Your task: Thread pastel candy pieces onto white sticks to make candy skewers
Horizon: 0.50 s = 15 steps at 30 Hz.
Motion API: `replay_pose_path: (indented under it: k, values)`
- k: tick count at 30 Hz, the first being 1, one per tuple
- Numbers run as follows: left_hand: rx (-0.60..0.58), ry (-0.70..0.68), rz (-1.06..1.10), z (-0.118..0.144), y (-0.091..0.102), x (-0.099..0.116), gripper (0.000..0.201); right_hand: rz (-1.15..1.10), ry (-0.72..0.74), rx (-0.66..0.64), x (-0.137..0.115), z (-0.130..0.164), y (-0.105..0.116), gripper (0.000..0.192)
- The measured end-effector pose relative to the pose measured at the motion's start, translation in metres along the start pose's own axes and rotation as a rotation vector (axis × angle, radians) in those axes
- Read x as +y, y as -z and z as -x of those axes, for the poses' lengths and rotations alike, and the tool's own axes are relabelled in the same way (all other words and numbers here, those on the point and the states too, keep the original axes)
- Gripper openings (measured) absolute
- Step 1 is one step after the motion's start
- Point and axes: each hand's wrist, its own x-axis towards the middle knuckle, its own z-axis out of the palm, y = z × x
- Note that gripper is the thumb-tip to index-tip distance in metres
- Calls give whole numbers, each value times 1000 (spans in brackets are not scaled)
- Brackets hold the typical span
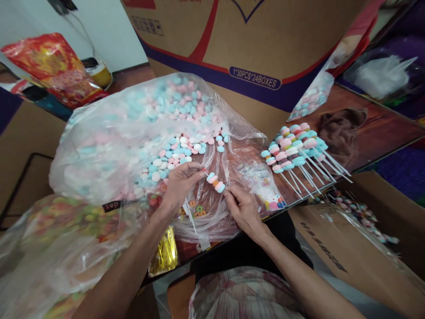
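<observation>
In my right hand [244,208] is the stick of a candy skewer [215,182], pinched just below its lowest piece. Blue, white and pink marshmallow discs are threaded on it with an orange piece between them. At the skewer's upper tip, my left hand [182,181] pinches a small red candy piece [204,170], partly hidden by the fingertips. Loose marshmallow discs [172,153] spill from a big clear plastic bag [109,124] beyond my left hand. Below the hands lie several white sticks [188,212] and small candy rings [199,210].
Finished-looking marshmallow skewers [295,148] are piled at the right of the table. A large cardboard box [232,48] stands behind. An open carton [345,239] sits lower right, with gold twist ties [164,252] at the front edge and a bag of gummies [73,230] at left.
</observation>
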Motion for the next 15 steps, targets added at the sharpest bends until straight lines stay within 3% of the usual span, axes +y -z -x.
replay_pose_path:
  k: [7, 10, 15]
  values:
    - [-69, -17, -12, 3, -3, -4, 29, -16, -10, -9, -1, 0, 1, 22]
    - [-76, 56, 44, 4, -2, -7, 30, -27, -15, 0, -1, 1, 1, 21]
    - [10, 203, 272, 5, -9, -10, 43, -72, -11, -23, 2, 2, 0, 21]
